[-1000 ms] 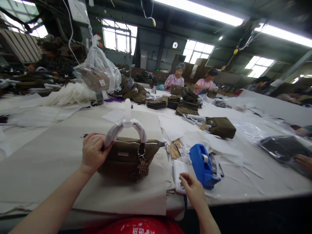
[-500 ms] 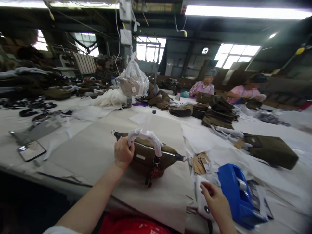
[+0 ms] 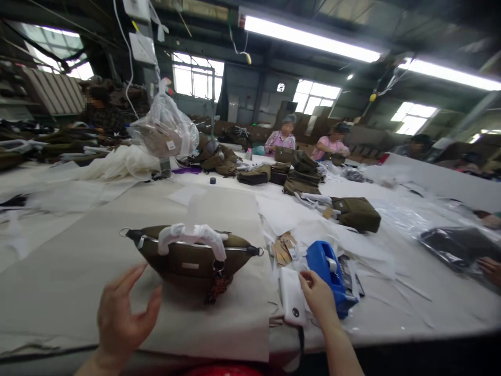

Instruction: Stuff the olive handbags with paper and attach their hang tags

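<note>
An olive-brown handbag (image 3: 191,261) stands on a beige sheet (image 3: 78,261) in front of me, its handle wrapped in white paper (image 3: 191,235) and folded down over the zip. A small leopard-print charm (image 3: 218,286) hangs from its front. My left hand (image 3: 123,316) hovers open just left of and below the bag, touching nothing. My right hand (image 3: 319,295) rests by a white device (image 3: 291,303) and a blue tape dispenser (image 3: 326,269), fingers curled near the dispenser; whether it grips anything is unclear.
Brown paper tags (image 3: 284,245) lie beside the bag. More olive bags (image 3: 354,213) and piles (image 3: 301,169) sit farther along the table. A plastic-wrapped bundle (image 3: 164,128) stands at the back left. Other people (image 3: 284,138) work at the far side; another person's hand (image 3: 489,269) is at the right edge.
My left hand let go of the bag's wrapped handle and pulled back toward me; the handle dropped flat onto the bag. My right hand moved up to the tape dispenser.
</note>
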### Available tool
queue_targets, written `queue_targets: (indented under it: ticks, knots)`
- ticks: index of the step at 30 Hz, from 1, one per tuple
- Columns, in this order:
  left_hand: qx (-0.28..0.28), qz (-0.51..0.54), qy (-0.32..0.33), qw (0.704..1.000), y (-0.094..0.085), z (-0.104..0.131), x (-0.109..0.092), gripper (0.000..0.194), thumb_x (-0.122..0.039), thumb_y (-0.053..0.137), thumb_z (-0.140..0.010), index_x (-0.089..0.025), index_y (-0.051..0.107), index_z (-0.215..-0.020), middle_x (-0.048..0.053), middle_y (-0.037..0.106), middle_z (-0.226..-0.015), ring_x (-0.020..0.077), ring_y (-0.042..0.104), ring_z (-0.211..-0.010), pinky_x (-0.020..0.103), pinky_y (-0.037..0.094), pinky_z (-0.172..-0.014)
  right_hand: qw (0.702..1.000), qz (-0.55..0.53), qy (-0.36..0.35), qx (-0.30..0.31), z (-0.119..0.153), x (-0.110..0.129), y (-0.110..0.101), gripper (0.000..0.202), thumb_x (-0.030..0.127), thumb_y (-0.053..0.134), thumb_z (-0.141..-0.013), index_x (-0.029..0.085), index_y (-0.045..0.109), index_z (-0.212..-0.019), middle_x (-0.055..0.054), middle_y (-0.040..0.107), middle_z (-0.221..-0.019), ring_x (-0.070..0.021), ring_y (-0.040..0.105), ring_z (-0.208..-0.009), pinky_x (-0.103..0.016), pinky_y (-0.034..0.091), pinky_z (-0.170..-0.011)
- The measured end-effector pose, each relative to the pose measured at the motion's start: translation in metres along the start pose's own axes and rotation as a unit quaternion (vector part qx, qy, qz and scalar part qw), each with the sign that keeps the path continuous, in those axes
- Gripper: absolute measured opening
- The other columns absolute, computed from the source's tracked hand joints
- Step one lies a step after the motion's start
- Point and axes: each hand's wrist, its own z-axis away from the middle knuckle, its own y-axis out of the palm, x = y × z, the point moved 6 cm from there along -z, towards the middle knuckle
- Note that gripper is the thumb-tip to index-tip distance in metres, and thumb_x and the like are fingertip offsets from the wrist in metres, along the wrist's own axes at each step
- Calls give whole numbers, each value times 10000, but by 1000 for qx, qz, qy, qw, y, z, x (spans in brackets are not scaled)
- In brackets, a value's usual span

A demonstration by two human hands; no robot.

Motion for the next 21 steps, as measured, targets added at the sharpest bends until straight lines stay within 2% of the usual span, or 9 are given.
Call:
queue_targets:
  ticks: [2,6,8,11,13,15,18,21]
  knots:
    - [37,32,-1,999,-2,12,2,596,-270,643,-812,-338,450,-1372,76,644,-1138,316,640,-993,520,531,-872,1000,27,-6,-4,-14,0,1,328,357,457,-874,167,675,-1028,-95,716,-1009,-218,688,-822,-326,515,-787]
    - [87,61,9,994,0,21,0,361,-227,614,-850,-261,560,-1206,81,666,-1030,244,658,-863,413,545,-813,995,92,-35,15,-42,8,13,337,195,535,-833,158,680,-1136,-128,653,-1145,-225,645,-974,-311,455,-868]
    - [101,62,-2,993,2,22,1,275,-237,586,-877,-249,581,-1152,74,668,-1000,217,653,-815,371,547,-769,991,120,-44,34,-52,11,21,307,165,571,-813,170,712,-1085,-127,656,-1110,-216,642,-934,-297,446,-828]
    - [109,62,-17,992,1,22,3,200,-249,568,-895,-245,610,-1091,61,679,-964,197,656,-783,332,548,-745,986,148,-58,59,-63,15,28,187,175,583,-825,173,753,-903,-110,681,-997,-201,642,-852,-279,432,-747]
    - [112,69,-18,991,2,23,5,169,-255,577,-892,-242,630,-1052,53,692,-940,189,665,-774,308,554,-734,983,155,-69,64,-66,17,29,191,187,563,-849,171,752,-827,-105,693,-940,-195,643,-826,-272,421,-714]
    - [134,85,-22,987,6,26,6,139,-279,589,-888,-239,651,-1007,48,708,-917,187,675,-763,287,564,-710,983,155,-79,57,-65,17,28,224,201,530,-877,167,747,-832,-109,700,-930,-196,647,-811,-275,421,-702]
    - [216,119,-45,968,20,33,2,141,-328,582,-891,-240,683,-932,43,726,-882,191,686,-741,274,580,-674,985,143,-93,27,-57,17,27,270,234,463,-921,165,724,-926,-115,705,-993,-206,654,-838,-290,442,-731]
    - [297,157,-72,939,34,40,-11,172,-333,553,-904,-240,698,-903,41,730,-865,188,686,-740,272,582,-677,987,120,-109,-3,-45,16,28,313,277,405,-948,170,695,-993,-106,715,-1024,-217,664,-890,-303,470,-779]
